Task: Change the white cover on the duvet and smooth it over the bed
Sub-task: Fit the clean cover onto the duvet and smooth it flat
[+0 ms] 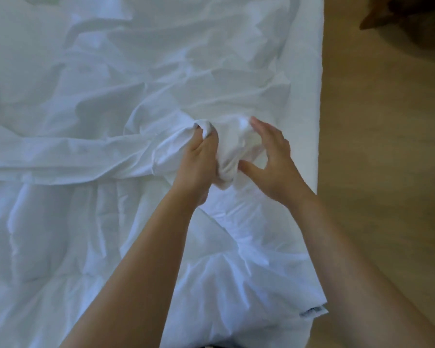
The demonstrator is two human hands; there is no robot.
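Left hand (199, 156) clenches bunched white cover (111, 156); right hand (270, 156) spread, touching bunch; cover edge runs leftward across bed (308, 71).

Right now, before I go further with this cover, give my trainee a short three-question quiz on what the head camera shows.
1. True or false: the left hand grips a bunch of the white cover.
2. The right hand is: A) gripping cloth, B) open, fingers spread, C) out of view?
3. Which side of the bed shows wooden floor?
Key: 1 true; 2 B; 3 the person's right.
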